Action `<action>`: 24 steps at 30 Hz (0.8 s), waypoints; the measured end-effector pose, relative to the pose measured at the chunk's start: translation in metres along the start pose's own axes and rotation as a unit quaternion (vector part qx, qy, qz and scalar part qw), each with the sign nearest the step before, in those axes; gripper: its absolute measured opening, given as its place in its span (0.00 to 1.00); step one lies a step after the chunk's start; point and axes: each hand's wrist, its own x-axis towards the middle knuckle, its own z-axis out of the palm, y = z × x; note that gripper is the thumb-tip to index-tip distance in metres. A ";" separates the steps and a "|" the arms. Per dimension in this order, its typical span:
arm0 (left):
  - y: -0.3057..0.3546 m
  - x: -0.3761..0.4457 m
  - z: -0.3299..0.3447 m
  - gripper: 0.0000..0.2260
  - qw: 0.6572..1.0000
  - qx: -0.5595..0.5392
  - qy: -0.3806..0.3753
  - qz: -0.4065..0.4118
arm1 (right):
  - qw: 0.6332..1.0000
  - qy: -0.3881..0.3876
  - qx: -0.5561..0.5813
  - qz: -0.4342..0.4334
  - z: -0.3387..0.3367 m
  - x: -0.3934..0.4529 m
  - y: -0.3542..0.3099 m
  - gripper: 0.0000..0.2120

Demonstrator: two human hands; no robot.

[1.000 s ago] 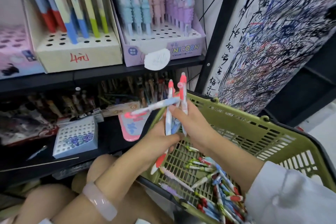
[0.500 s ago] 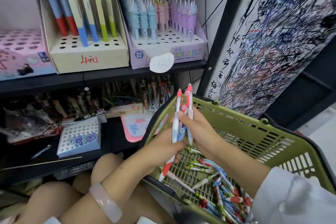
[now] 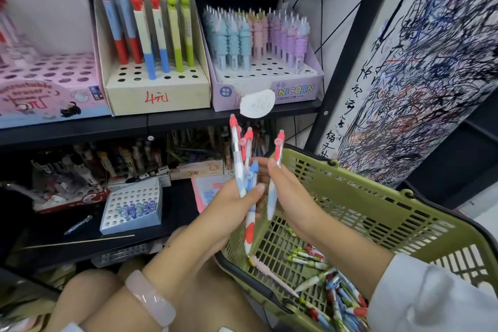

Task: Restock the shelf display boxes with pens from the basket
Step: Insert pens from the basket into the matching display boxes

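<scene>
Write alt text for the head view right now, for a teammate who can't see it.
Left hand grips a bunch of pens while the right hand holds a single red-capped pen upright, both above a green basket of loose pens. Behind, a shelf carries a cream display box and a purple Unicorn box.

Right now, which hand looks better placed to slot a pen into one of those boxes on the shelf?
Probably the right hand: it pinches one single pen, ready to place. The left hand grips a bunch of pens, so it is busy holding stock.
</scene>
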 end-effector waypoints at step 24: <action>0.114 -0.049 -0.175 0.08 0.947 0.016 0.266 0.177 | 0.942 -0.040 -0.103 -0.316 0.139 0.106 -0.219 0.02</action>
